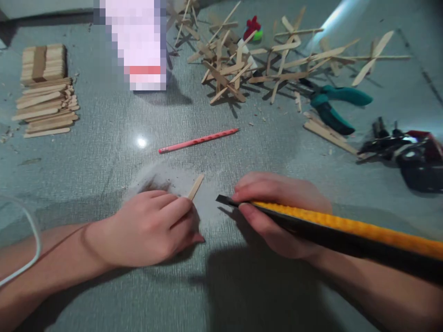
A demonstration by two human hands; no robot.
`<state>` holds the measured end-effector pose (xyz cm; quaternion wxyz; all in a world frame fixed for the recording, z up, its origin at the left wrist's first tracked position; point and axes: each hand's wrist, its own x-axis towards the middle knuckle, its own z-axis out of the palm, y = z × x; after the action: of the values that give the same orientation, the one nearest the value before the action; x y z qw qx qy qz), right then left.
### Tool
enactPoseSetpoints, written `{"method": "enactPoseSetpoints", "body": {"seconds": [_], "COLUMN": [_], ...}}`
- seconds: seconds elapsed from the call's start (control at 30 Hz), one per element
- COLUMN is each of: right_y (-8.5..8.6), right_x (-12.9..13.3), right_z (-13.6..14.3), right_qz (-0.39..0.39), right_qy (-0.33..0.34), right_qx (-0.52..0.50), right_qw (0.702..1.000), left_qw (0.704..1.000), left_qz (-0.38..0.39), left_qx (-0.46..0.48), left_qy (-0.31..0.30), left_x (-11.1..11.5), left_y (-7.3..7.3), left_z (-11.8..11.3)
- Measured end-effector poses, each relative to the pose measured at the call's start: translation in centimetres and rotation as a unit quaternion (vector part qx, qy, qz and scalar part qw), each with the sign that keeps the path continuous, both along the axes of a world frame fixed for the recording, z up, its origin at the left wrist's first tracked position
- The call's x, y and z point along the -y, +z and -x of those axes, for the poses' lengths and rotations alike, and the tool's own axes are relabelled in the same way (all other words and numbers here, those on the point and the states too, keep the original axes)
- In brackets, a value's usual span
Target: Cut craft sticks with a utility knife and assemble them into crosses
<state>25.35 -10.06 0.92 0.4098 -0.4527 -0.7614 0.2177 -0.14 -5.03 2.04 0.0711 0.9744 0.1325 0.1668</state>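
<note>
My left hand (159, 226) is closed and rests low on the grey table, its fingers pinching a wooden craft stick (197, 186). The stick's rounded end points up and to the right; its other end is hidden by the fingers. Just to the right, my right hand (277, 203) grips a long yellow-and-black hand tool (332, 230) with a flat, dark, slanted tip. That tip points left, a short gap from the stick. I cannot tell exactly what kind of tool it is. Pale dust (209, 203) lies on the table around the stick.
A pink pencil (199, 141) lies beyond my hands. Bundled and loose craft sticks (44, 99) sit at the far left. Star-like stick assemblies (226, 76) spread across the back right. Teal-handled pliers (335, 103) lie to the right. A white cable (32, 230) crosses my left forearm.
</note>
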Motion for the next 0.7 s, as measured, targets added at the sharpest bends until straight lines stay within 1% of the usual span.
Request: {"method": "enactPoseSetpoints", "body": {"seconds": [0.1,0.13,0.17,0.23,0.3,0.37,0.47,0.63,0.7], "right_y": [0.2,0.2,0.2,0.2,0.0,-0.2,-0.5,-0.6,-0.7], "right_x": [0.0,0.0,-0.1,-0.1,-0.2,-0.3,-0.3,-0.3,-0.2], "right_z": [0.1,0.1,0.1,0.1,0.2,0.2,0.4,0.9,1.1], "right_qz": [0.017,0.020,0.024,0.030,0.041,0.053,0.074,0.114,0.119], "right_qy": [0.007,0.013,0.018,0.029,0.045,0.060,0.063,0.063,0.059], "right_qx": [0.002,0.005,0.010,0.022,0.031,0.031,0.016,-0.009,-0.023], "right_qw": [1.000,1.000,1.000,0.999,0.998,0.996,0.995,0.991,0.991], "left_qw": [0.999,0.998,0.997,0.994,0.993,0.992,0.990,0.989,0.988], "left_qz": [0.010,0.030,0.051,0.091,0.102,0.099,0.102,0.111,0.116], "left_qx": [0.033,0.020,0.006,-0.025,-0.044,-0.060,-0.075,-0.079,-0.088], "left_qy": [0.024,0.051,0.064,0.058,0.047,0.047,0.056,0.057,0.056], "left_x": [-1.1,-1.7,-2.3,-3.3,-3.9,-3.9,-3.6,-3.4,-3.5], "left_y": [-0.4,-0.7,-0.9,-1.5,-2.0,-2.3,-2.6,-2.6,-2.5], "left_z": [0.1,0.1,0.2,0.3,0.5,0.5,0.5,0.3,0.3]}}
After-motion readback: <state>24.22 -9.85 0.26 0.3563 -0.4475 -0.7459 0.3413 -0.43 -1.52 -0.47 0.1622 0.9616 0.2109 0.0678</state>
